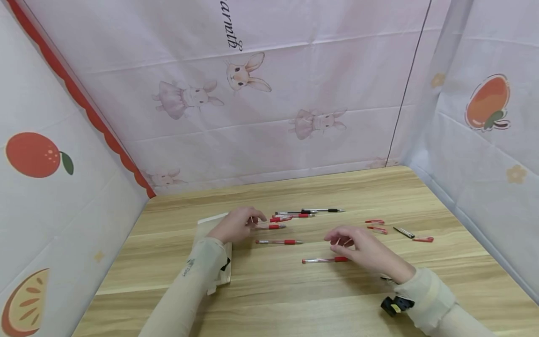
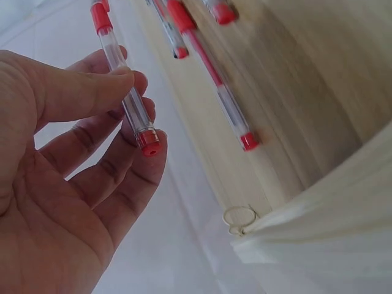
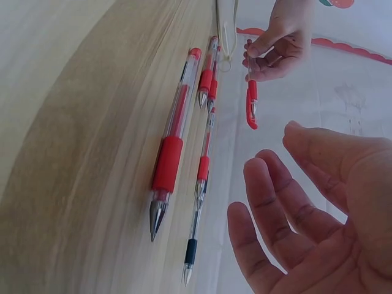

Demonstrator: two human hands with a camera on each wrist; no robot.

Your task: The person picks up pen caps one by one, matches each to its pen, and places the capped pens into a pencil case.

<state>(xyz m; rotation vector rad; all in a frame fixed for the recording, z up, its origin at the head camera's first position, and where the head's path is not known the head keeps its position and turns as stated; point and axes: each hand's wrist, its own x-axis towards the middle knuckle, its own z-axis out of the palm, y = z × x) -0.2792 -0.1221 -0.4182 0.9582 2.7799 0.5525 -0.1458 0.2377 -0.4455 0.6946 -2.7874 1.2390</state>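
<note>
My left hand (image 1: 240, 224) pinches a red gel pen (image 2: 135, 109) between thumb and fingers, raised over the table. In the right wrist view, a cap with a red clip (image 3: 249, 110) covers that pen's writing end. My right hand (image 1: 355, 245) is empty, its fingers loosely bent and apart. Below it lies an uncapped red pen (image 1: 317, 260), its tip end partly hidden by the hand. Another red pen (image 1: 278, 242) lies between the hands. Farther back, near the left fingertips, are a black pen (image 1: 323, 210) and several other pens.
A pale cloth drawstring pouch (image 1: 206, 228) lies flat beneath the left forearm. Right of the right hand are loose red caps (image 1: 377, 230) and a black cap (image 1: 404, 232). Printed cloth walls (image 1: 269, 154) border the wooden table (image 1: 294, 304) at the back and sides.
</note>
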